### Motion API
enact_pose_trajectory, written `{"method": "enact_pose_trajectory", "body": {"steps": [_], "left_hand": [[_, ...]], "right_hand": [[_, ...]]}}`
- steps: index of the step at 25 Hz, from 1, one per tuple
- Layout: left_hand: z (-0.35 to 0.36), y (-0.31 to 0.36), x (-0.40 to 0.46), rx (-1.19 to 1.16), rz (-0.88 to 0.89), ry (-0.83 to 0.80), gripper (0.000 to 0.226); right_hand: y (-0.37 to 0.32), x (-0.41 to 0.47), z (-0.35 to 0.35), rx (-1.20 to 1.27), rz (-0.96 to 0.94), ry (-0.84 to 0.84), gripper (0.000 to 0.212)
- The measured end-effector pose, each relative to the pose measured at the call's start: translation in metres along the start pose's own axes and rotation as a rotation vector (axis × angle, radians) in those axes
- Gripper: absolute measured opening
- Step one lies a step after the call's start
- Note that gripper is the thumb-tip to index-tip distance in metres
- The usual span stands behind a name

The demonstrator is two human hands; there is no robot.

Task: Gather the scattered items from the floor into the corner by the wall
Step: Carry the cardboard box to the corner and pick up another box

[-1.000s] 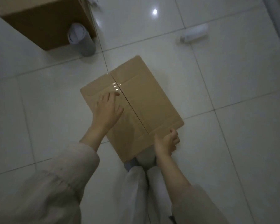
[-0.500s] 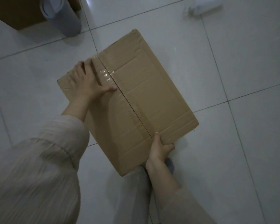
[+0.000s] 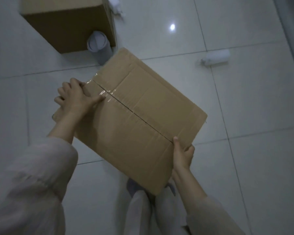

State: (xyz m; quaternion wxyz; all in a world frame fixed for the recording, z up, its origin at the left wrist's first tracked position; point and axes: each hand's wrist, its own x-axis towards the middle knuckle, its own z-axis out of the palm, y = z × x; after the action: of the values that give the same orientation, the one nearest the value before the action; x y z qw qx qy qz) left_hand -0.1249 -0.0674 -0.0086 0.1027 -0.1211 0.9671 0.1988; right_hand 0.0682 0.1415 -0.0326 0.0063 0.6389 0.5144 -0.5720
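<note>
The taped box (image 3: 143,116) was held tilted above the floor (image 3: 244,158), the left hand (image 3: 75,97) gripping its far-left edge and the right hand (image 3: 182,155) clamped on its near-right edge. Beyond stood a carton (image 3: 66,22), a tube (image 3: 98,46) and a bottle (image 3: 215,57).

Beyond held carton (image 3: 143,116): grey cylinder (image 3: 100,48) touching larger box (image 3: 66,22); bottle (image 3: 215,57) far-right; tile between open.
</note>
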Motion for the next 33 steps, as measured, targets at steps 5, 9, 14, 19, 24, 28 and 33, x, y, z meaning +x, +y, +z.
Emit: {"method": "enact_pose_trajectory", "body": {"steps": [5, 9, 14, 19, 24, 28, 33], "left_hand": [[-0.154, -0.015, -0.027, -0.202, -0.108, 0.158, 0.077], [-0.276, -0.029, -0.061, -0.374, -0.164, 0.278, 0.074], [-0.402, -0.033, -0.093, -0.552, -0.205, 0.408, 0.076], [-0.497, -0.022, -0.065, -0.683, -0.199, 0.541, 0.072], [-0.559, -0.009, 0.021, -0.793, -0.199, 0.712, 0.073], [-0.597, 0.008, 0.107, -0.865, -0.203, 0.821, 0.073], [-0.622, 0.015, 0.200, -0.980, -0.194, 0.877, 0.071]], "right_hand": [[-0.105, -0.088, 0.012, -0.148, -0.283, -0.144, 0.054], [-0.189, -0.174, 0.029, -0.217, -0.521, -0.273, 0.055], [-0.286, -0.284, 0.053, -0.238, -0.775, -0.397, 0.057], [-0.381, -0.359, 0.110, -0.215, -0.956, -0.487, 0.054], [-0.477, -0.402, 0.205, -0.127, -1.068, -0.580, 0.049], [-0.553, -0.423, 0.285, -0.122, -1.146, -0.627, 0.057], [-0.629, -0.441, 0.374, -0.139, -1.232, -0.670, 0.059]]}}
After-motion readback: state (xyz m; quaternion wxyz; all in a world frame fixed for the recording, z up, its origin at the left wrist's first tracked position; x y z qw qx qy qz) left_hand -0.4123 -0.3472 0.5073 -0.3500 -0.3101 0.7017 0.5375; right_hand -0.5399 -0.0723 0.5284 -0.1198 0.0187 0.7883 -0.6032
